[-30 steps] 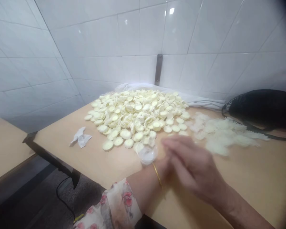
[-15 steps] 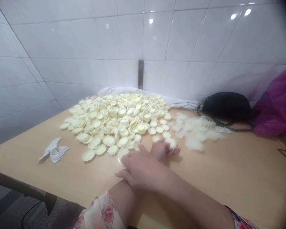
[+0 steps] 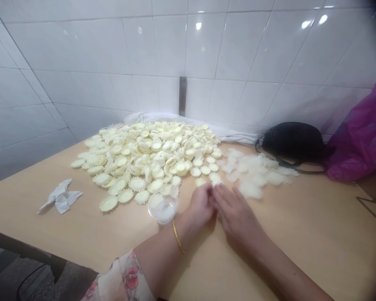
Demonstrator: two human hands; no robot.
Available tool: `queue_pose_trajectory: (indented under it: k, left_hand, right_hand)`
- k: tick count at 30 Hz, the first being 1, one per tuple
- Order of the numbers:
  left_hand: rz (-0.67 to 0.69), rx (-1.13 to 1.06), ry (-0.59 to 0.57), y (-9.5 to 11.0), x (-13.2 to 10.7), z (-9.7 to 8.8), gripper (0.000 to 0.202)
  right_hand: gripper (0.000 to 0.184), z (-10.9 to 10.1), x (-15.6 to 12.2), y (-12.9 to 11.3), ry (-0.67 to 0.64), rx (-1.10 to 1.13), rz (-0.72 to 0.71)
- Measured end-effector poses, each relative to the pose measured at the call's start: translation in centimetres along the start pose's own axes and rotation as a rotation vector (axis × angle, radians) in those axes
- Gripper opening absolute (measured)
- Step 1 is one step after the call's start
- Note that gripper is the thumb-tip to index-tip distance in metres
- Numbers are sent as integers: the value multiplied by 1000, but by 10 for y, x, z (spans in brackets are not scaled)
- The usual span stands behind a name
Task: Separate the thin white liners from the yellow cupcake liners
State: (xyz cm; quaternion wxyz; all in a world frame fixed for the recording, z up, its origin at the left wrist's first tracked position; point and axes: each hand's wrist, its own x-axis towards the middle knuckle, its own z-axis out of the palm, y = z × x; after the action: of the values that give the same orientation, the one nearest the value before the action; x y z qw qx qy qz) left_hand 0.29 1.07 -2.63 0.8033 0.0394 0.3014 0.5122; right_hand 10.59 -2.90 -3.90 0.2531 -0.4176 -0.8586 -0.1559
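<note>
Glossy white wall tiles [image 3: 207,46] rise behind a pale wooden tabletop [image 3: 303,238], with a narrow grey metal strip [image 3: 182,96] on the wall and a white cloth [image 3: 163,118] along its foot. On the table, a wide heap of cream toothed discs [image 3: 144,154] lies ahead of you. To its right sit thin white frilly scraps [image 3: 250,175], a black bag [image 3: 291,141] and a magenta plastic bag [image 3: 360,133]; a crumpled white tissue [image 3: 61,196] lies to its left. Your right hand [image 3: 238,217] is open, fingers spread, just below a stray disc [image 3: 214,179]. Your left hand [image 3: 200,205], wearing a gold bangle [image 3: 177,236], is loosely curled beside a clear round plastic cup [image 3: 163,210]; whether it grips anything is hard to tell.
</note>
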Motion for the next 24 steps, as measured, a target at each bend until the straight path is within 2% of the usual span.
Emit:
queue_pose_trajectory:
  k: [2, 4, 6, 8, 10, 13, 14, 15, 18, 19, 22, 24]
  left_hand:
    - [-47, 44, -7, 2, -2, 1, 13]
    - [-77, 128, -9, 3, -5, 1, 16]
    - [-59, 216, -6, 1, -7, 1, 18]
    - [-4, 255, 1, -2, -9, 1, 18]
    - [54, 293, -12, -4, -10, 1, 17]
    - [110, 418, -93, -4, -14, 3, 9]
    - [120, 468, -110, -3, -15, 3, 8]
    - [134, 520, -116, -2, -15, 3, 9]
    - [251, 694, -107, 1, -15, -1, 17]
    - [299, 747, -110, 1, -14, -3, 21]
    - [400, 820, -109, -2, -10, -7, 28]
    - [400, 819, -134, -6, -9, -8, 29]
  right_hand:
    - [43, -2, -3, -1, -8, 7, -50]
    - [42, -13, -2, -3, -44, 81, -96]
    - [37, -26, -2, -4, -76, 208, -112]
    - [29, -35, -2, -2, -62, 377, -58]
    - [26, -39, -2, 3, 23, 549, 104]
    - [20, -37, 3, 12, 205, 671, 482]
    - [18, -35, 6, 14, 229, 698, 591]
    - [20, -32, 9, 16, 199, 752, 673]
    - [29, -25, 16, 18, -42, 1069, 776]
    - [30, -22, 17, 18, -82, 1167, 795]
    - [31, -15, 15, 18, 4, 1323, 898]
    - [30, -14, 14, 19, 42, 1376, 952]
